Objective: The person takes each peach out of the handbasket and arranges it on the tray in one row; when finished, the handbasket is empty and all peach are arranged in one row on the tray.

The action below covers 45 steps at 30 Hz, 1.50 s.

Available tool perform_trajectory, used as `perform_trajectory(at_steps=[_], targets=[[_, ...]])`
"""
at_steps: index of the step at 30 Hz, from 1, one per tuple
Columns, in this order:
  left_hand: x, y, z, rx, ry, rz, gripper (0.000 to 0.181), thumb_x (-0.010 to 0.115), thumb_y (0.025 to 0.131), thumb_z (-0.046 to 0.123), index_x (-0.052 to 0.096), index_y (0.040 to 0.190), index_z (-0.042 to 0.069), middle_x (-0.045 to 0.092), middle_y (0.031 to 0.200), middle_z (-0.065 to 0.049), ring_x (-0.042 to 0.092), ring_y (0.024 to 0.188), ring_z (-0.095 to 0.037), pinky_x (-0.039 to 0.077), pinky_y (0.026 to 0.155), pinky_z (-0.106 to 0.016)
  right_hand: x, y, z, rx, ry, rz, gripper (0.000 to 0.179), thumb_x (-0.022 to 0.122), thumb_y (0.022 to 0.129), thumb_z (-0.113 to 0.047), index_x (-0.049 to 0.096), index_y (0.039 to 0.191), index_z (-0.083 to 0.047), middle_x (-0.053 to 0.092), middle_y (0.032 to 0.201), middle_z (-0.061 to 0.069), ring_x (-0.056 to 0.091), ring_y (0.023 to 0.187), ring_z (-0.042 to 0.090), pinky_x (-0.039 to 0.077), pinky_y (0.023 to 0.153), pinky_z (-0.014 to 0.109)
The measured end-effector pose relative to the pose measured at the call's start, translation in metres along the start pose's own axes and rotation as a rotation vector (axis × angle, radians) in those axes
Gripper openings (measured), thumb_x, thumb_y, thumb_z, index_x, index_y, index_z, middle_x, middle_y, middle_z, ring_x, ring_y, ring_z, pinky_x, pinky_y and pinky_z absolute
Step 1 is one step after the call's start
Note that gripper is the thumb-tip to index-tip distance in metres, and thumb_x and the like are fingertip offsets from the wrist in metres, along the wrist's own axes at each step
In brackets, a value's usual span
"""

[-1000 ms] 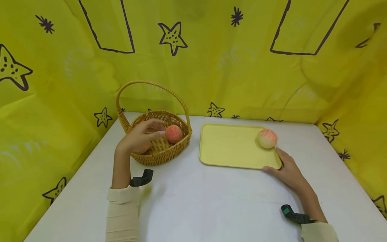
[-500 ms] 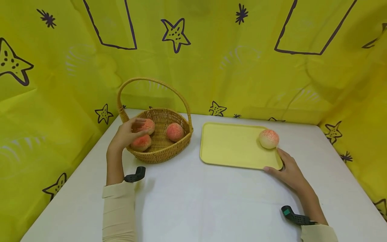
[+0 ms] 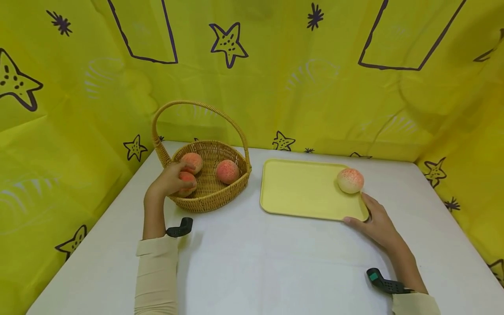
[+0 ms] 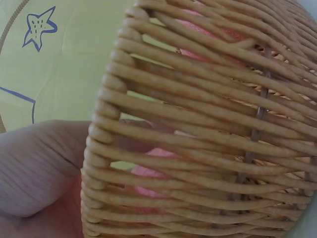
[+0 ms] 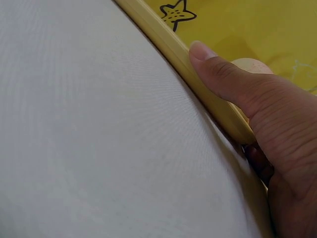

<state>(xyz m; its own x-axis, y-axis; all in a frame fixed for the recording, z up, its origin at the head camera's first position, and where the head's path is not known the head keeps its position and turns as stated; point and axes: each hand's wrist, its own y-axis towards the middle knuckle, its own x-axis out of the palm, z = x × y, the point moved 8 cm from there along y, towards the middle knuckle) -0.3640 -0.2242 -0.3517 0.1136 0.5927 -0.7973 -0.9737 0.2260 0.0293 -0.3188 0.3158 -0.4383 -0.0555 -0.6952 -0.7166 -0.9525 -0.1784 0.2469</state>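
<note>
Marking-wise, dark starfish outlines [image 3: 229, 43] can be seen on the yellow cloth [image 3: 267, 87], plus a small green patch [image 3: 373, 276] on the black wrist device [image 3: 387, 286] below the right hand [image 3: 378, 223]. As for what's changed: half a second ago the rear-left peach [image 3: 193, 162] was covered by the left hand [image 3: 167, 180], which has now been shifted to the front-left peach [image 3: 189, 176] inside the wicker basket [image 3: 212, 204], fingers and thumb curved round it; how firmly it's held can't be told. The right peach [image 3: 227, 171] hasn't been moved. The yellow tray [image 3: 299, 188] is still pinched at its near right corner by the right hand, with the tray peach [image 3: 350, 180] left sitting near the fingers.
</note>
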Motion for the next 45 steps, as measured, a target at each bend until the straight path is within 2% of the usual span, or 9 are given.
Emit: perform_trajectory(at_steps=[3, 8, 14, 17, 23, 26, 29, 37, 45], targets=[[0.001, 0.000, 0.001, -0.010, 0.001, 0.000, 0.047, 0.070, 0.086, 0.009, 0.056, 0.129, -0.004, 0.057, 0.122, -0.026, 0.054, 0.100, -0.033, 0.048, 0.079, -0.037, -0.001, 0.000, -0.001, -0.002, 0.005, 0.001, 0.098, 0.079, 0.081, -0.030, 0.021, 0.156, -0.006, 0.031, 0.150, 0.035, 0.029, 0.135, 0.057, 0.024, 0.105, 0.071], [0.007, 0.000, -0.001, -0.027, -0.011, -0.027, 0.051, 0.071, 0.085, 0.011, 0.054, 0.131, -0.004, 0.057, 0.130, -0.025, 0.055, 0.112, -0.036, 0.047, 0.093, -0.048, -0.001, 0.001, -0.001, -0.003, 0.010, -0.002, 0.098, 0.080, 0.081, -0.029, 0.021, 0.156, -0.007, 0.032, 0.151, 0.034, 0.030, 0.136, 0.056, 0.024, 0.105, 0.071], [0.015, 0.002, -0.003, -0.047, 0.014, -0.062, 0.055, 0.076, 0.083, 0.019, 0.055, 0.129, -0.003, 0.061, 0.118, -0.021, 0.057, 0.103, -0.032, 0.048, 0.089, -0.045, 0.000, 0.001, -0.001, 0.012, 0.005, -0.013, 0.098, 0.079, 0.082, -0.030, 0.019, 0.156, -0.007, 0.030, 0.151, 0.034, 0.028, 0.136, 0.056, 0.023, 0.106, 0.071], [0.018, 0.003, -0.002, -0.060, 0.029, -0.069, 0.060, 0.077, 0.082, 0.024, 0.054, 0.131, -0.003, 0.060, 0.122, -0.022, 0.056, 0.107, -0.035, 0.047, 0.091, -0.047, 0.000, 0.001, -0.002, 0.015, 0.001, -0.012, 0.099, 0.079, 0.082, -0.030, 0.019, 0.156, -0.006, 0.029, 0.151, 0.035, 0.028, 0.136, 0.057, 0.023, 0.106, 0.072], [0.026, 0.001, -0.003, -0.179, 0.103, -0.139, 0.086, 0.077, 0.081, 0.036, 0.037, 0.148, -0.001, 0.047, 0.144, -0.027, 0.045, 0.131, -0.045, 0.040, 0.105, -0.058, 0.001, 0.002, -0.002, 0.020, -0.006, -0.017, 0.099, 0.078, 0.082, -0.031, 0.018, 0.156, -0.006, 0.029, 0.151, 0.035, 0.028, 0.136, 0.057, 0.023, 0.105, 0.071], [0.028, 0.001, -0.001, -0.240, 0.151, -0.177, 0.090, 0.075, 0.082, 0.036, 0.030, 0.151, 0.000, 0.041, 0.148, -0.029, 0.038, 0.135, -0.049, 0.038, 0.105, -0.062, 0.002, 0.002, -0.001, 0.015, -0.002, -0.017, 0.098, 0.078, 0.082, -0.031, 0.019, 0.156, -0.006, 0.029, 0.151, 0.035, 0.028, 0.136, 0.057, 0.023, 0.105, 0.072], [0.029, 0.002, 0.000, -0.272, 0.169, -0.185, 0.087, 0.072, 0.083, 0.034, 0.030, 0.152, 0.002, 0.039, 0.149, -0.029, 0.037, 0.136, -0.050, 0.037, 0.105, -0.063, 0.002, 0.003, -0.002, 0.006, 0.003, -0.013, 0.098, 0.078, 0.082, -0.030, 0.020, 0.156, -0.005, 0.030, 0.151, 0.035, 0.028, 0.136, 0.057, 0.023, 0.105, 0.072], [0.031, 0.005, 0.002, -0.235, 0.181, -0.178, 0.088, 0.069, 0.083, 0.031, 0.026, 0.154, 0.005, 0.041, 0.149, -0.027, 0.040, 0.135, -0.047, 0.038, 0.106, -0.060, -0.002, 0.001, -0.002, 0.001, 0.018, 0.002, 0.096, 0.078, 0.082, -0.028, 0.021, 0.156, -0.007, 0.029, 0.151, 0.035, 0.028, 0.136, 0.057, 0.021, 0.107, 0.071], [0.031, 0.004, -0.001, -0.262, 0.147, -0.166, 0.085, 0.068, 0.085, 0.032, 0.027, 0.153, 0.002, 0.038, 0.150, -0.029, 0.036, 0.137, -0.048, 0.035, 0.108, -0.062, 0.001, 0.000, -0.001, -0.018, 0.031, -0.001, 0.096, 0.079, 0.082, -0.025, 0.021, 0.156, -0.006, 0.030, 0.150, 0.036, 0.028, 0.135, 0.058, 0.022, 0.104, 0.072]])
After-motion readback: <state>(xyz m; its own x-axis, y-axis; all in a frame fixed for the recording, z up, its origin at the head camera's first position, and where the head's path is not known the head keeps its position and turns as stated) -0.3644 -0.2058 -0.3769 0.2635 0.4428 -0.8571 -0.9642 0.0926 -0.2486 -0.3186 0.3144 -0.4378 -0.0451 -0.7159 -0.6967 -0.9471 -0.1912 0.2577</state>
